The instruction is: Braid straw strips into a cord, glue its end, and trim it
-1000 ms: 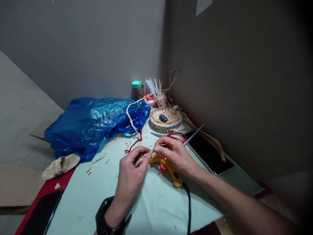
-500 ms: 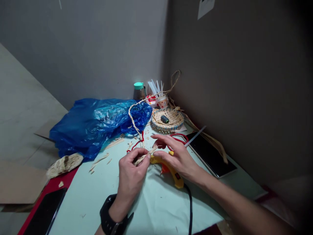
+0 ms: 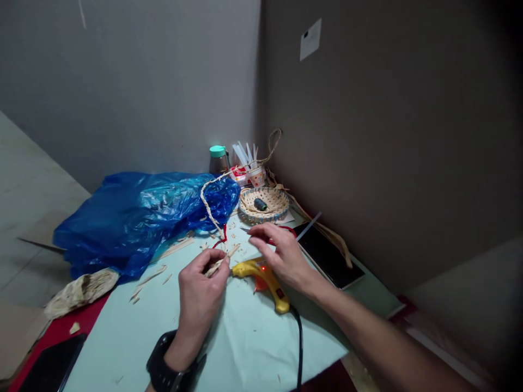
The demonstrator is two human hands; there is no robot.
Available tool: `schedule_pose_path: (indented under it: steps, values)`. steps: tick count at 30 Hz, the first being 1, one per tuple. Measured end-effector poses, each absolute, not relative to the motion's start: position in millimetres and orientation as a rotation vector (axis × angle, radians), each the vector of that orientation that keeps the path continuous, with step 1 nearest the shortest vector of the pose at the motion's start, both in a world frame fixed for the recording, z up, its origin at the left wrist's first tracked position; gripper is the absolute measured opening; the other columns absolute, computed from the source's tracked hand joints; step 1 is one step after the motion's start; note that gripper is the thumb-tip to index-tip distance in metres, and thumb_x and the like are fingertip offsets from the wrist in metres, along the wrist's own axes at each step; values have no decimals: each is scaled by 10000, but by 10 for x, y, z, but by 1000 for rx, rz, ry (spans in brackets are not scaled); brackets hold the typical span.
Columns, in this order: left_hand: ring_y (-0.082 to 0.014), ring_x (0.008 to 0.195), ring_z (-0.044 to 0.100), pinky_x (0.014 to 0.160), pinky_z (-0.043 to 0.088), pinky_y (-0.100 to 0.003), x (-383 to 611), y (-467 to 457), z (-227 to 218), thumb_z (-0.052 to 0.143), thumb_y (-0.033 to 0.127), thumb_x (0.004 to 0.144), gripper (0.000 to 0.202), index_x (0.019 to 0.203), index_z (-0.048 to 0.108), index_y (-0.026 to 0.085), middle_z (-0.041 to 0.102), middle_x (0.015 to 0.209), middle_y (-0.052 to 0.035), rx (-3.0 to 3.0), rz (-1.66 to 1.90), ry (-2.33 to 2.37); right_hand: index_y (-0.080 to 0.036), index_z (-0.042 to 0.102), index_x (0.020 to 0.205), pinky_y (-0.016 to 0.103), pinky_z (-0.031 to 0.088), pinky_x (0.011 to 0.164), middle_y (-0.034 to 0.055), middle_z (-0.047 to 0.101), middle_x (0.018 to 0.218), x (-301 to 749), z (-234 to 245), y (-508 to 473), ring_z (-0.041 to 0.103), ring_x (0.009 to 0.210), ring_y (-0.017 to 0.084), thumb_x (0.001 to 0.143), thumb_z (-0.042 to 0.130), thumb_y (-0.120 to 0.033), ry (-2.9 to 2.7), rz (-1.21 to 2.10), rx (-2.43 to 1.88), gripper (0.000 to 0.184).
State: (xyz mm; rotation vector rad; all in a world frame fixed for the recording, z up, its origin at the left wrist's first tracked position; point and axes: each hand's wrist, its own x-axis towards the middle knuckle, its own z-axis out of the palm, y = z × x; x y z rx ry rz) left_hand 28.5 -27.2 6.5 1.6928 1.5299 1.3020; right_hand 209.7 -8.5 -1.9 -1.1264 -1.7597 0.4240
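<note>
My left hand (image 3: 199, 291) is closed, pinching the near end of a braided straw cord (image 3: 209, 209) that loops up over the blue bag. My right hand (image 3: 281, 255) hovers with fingers spread above the yellow hot glue gun (image 3: 261, 274), whose red light is on, and near the red-handled scissors (image 3: 267, 232). It holds nothing that I can see. A black watch sits on my left wrist.
A blue plastic bag (image 3: 131, 218) lies at the left. A small woven basket (image 3: 263, 203) with a dark spool stands at the back, beside a green-capped jar (image 3: 218, 159) and a cup of glue sticks (image 3: 250, 166). A dark tablet (image 3: 327, 254) lies right. Straw scraps litter the pale mat (image 3: 245, 337).
My right hand let go of the straw end and lifted, fingers opening over the glue gun. The left hand kept its pinch. The view shifted left.
</note>
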Motion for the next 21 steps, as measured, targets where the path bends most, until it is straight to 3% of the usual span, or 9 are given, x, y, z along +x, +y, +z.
schedule_pose_path:
  steps: [6, 11, 16, 21]
  values:
    - [-169, 688, 649, 655, 511, -237, 280, -253, 53, 628, 238, 758, 61, 724, 633, 187, 684, 709, -9, 1670, 1357, 1509, -180, 603, 805, 259, 369, 589, 12, 595, 662, 2517, -25, -5, 532, 591, 152, 969, 420, -350, -1575, 305, -1444, 299]
    - [-167, 695, 643, 667, 506, -241, 291, -249, 11, 610, 249, 765, 79, 727, 627, 183, 680, 720, -11, 1693, 1367, 1469, -196, 590, 731, 260, 309, 560, 0, 542, 568, 2733, -179, -95, 483, 523, 155, 952, 413, -370, -1657, 263, -1643, 332]
    - [-166, 678, 632, 667, 503, -255, 322, -217, -67, 584, 256, 765, 93, 731, 626, 181, 681, 723, -17, 1774, 1318, 1433, -220, 691, 917, 245, 344, 587, 30, 674, 678, 2695, -281, -184, 600, 615, 183, 935, 450, -360, -1805, 337, -1739, 279]
    - [-173, 693, 626, 687, 487, -278, 351, -216, -105, 557, 225, 767, 94, 723, 632, 186, 687, 731, -21, 1894, 1216, 1433, -202, 693, 957, 259, 396, 655, 51, 704, 770, 2662, -309, -206, 637, 720, 192, 931, 492, -334, -1830, 358, -1814, 242]
